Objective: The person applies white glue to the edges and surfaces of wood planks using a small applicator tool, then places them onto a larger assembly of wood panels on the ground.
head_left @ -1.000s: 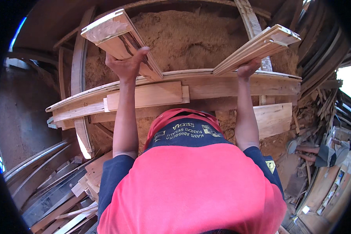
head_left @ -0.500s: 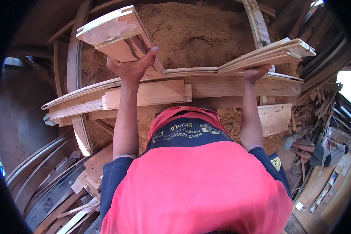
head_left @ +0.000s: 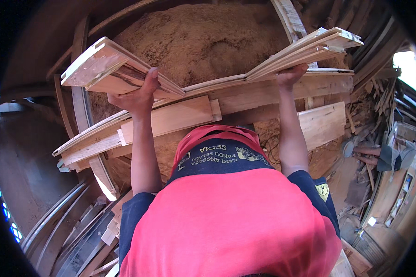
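Observation:
My left hand (head_left: 136, 96) grips a thick bundle of pale wooden boards (head_left: 99, 64) from below, with its thumb up along the side. The bundle's rough end points up to the left, and a dark streak marks its underside. My right hand (head_left: 291, 76) is closed under the grooved boards (head_left: 305, 53) at the right, which slant up to the right; its fingers are partly hidden beneath them. Between the two, a thin grooved board (head_left: 215, 85) lies along a wooden beam (head_left: 259, 94). I cannot tell whether the left and right boards are joined.
A short plank (head_left: 168, 117) lies against the beam's near side. Another wide plank (head_left: 322, 123) is at the right. Beyond the beam is heaped sawdust (head_left: 203, 32). Scrap wood (head_left: 90, 244) is piled at lower left. A person's legs (head_left: 372, 154) show at far right.
The left bundle has tipped further out to the left and lower, with my left hand moving along. The right boards and my right hand have shifted slightly up and left in the picture.

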The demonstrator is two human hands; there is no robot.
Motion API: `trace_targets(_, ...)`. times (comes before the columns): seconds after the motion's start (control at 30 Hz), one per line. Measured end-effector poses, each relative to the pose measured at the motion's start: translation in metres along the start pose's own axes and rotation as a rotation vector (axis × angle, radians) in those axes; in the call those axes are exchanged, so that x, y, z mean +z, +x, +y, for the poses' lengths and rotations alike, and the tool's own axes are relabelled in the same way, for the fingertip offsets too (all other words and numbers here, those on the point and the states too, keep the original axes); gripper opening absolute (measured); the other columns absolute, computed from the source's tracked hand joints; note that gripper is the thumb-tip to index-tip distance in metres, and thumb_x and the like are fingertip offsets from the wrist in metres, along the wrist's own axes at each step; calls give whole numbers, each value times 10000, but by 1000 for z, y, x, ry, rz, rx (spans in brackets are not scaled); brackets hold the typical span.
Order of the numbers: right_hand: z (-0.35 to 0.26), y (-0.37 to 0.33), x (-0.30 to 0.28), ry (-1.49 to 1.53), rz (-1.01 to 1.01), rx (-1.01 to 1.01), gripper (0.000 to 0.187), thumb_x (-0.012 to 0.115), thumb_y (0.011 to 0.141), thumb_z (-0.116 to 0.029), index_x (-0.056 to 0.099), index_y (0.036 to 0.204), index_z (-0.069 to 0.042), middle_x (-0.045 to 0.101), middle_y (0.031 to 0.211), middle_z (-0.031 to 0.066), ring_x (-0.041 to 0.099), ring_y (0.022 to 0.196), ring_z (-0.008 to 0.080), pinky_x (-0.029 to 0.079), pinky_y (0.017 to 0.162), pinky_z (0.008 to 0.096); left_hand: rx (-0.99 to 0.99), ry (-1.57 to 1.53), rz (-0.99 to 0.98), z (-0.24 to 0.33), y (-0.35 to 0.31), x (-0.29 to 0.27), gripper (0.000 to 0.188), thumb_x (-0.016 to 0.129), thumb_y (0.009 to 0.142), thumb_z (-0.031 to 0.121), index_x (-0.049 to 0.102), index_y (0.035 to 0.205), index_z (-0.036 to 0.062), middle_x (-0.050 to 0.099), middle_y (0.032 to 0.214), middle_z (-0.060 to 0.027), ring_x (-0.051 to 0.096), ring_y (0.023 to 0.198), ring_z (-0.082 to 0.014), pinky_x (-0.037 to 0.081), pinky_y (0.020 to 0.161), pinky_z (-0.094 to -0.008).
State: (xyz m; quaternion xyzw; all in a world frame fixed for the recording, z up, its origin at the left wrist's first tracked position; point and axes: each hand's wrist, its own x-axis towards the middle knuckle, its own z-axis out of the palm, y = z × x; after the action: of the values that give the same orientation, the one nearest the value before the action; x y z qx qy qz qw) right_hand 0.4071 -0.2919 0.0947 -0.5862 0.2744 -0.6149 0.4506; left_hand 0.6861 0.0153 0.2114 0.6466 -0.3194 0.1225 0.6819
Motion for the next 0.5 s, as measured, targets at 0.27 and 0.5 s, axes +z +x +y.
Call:
trace_targets(0.27, -10, -2, 4, -112, -42, 3, 897, 328, 875, -806, 345, 1370, -58, 550, 1117, 173, 680, 840, 326, 609, 705, 491, 161, 81, 22, -16, -10, -4, 871, 913, 669, 65, 290, 1278, 58, 477, 1235, -187, 577, 990, -209, 562, 826, -336)
trace_targets(0.5, -21, -7, 18, -89, 39, -100, 540, 357, 1015, -472, 613, 982, 3, 630, 861, 141, 635, 780, 304, 484, 693, 428, 169, 298, -17, -27, -11, -14, 958, 925, 663, 84, 175, 1257, 133, 372, 1346, -216, 506, 1111, -274, 499, 943, -401)
